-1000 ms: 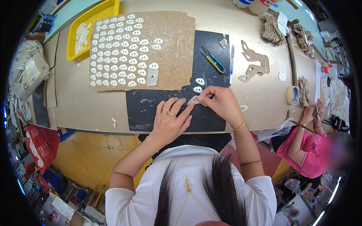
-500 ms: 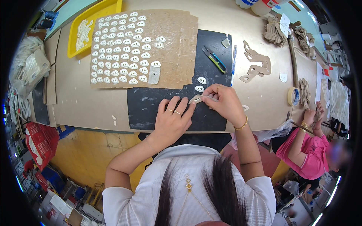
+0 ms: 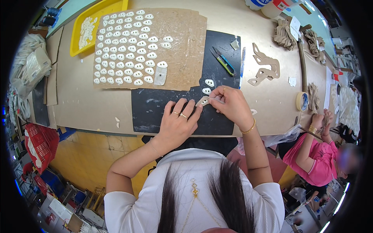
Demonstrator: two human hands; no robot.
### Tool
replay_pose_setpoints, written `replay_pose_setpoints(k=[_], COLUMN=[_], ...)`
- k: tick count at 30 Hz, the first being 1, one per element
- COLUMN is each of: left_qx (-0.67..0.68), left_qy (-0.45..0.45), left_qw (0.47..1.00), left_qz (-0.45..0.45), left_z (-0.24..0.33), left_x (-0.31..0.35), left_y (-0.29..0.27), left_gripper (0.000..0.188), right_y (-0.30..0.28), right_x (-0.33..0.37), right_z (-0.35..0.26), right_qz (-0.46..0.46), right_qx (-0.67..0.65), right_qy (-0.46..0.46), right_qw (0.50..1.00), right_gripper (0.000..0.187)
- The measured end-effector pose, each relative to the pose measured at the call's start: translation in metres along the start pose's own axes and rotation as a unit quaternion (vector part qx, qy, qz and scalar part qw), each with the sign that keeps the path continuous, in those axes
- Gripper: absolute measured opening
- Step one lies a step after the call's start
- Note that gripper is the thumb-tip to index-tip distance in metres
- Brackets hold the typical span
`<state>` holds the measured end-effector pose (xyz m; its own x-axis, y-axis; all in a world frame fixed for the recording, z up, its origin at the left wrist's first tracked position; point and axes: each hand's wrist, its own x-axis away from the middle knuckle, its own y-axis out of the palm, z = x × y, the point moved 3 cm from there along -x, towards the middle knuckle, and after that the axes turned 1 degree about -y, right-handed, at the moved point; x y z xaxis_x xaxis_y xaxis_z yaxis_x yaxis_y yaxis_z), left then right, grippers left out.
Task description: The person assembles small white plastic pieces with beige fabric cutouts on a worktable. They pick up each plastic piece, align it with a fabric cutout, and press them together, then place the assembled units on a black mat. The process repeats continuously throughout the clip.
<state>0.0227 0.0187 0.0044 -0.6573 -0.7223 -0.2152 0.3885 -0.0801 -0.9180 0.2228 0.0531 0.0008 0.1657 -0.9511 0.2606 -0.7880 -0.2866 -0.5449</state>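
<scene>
A small beige strip-like piece (image 3: 199, 103) with a two-holed white tab (image 3: 204, 101) at its end is held low above the black mat (image 3: 155, 112). My right hand (image 3: 234, 106) pinches its right part between thumb and forefinger. At its left end, my left hand (image 3: 175, 123) holds it by a fingertip, the other fingers spread over the mat; the thumb's grip is hidden. Two loose white two-holed tabs (image 3: 210, 82) lie just beyond my right hand. Farther left, rows of similar tabs cover a brown cardboard sheet (image 3: 180, 46), with a grey rectangular piece (image 3: 159, 76) among them.
A yellow tray (image 3: 74, 39) of white bits stands at far left. Thread snips (image 3: 224, 62) and a blue pen (image 3: 243, 64) lie beyond my right hand. Beige cut-outs (image 3: 266, 64), a tape roll (image 3: 301, 100) and bundled strips (image 3: 285, 34) are rightward. A co-worker in pink (image 3: 316, 159) works at right.
The view has shifted slightly. Both hands stay at the same piece, its tab turned a little; nothing has been let go.
</scene>
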Motion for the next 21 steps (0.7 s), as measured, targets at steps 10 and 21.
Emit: replay_pose_setpoints(k=[10, 21], left_qx=[0.013, 0.078], left_qy=[-0.062, -0.026], left_qw=[0.998, 0.997], left_qz=[0.020, 0.001], left_z=[0.011, 0.023], left_x=[0.000, 0.016], left_y=[0.009, 0.010], left_gripper=[0.056, 0.047], right_y=[0.000, 0.015], right_x=[-0.002, 0.012], right_z=[-0.006, -0.020], right_qz=[-0.009, 0.047], right_qx=[0.024, 0.050], right_qy=[0.061, 0.131], right_qw=[0.998, 0.989], right_gripper=[0.015, 0.016])
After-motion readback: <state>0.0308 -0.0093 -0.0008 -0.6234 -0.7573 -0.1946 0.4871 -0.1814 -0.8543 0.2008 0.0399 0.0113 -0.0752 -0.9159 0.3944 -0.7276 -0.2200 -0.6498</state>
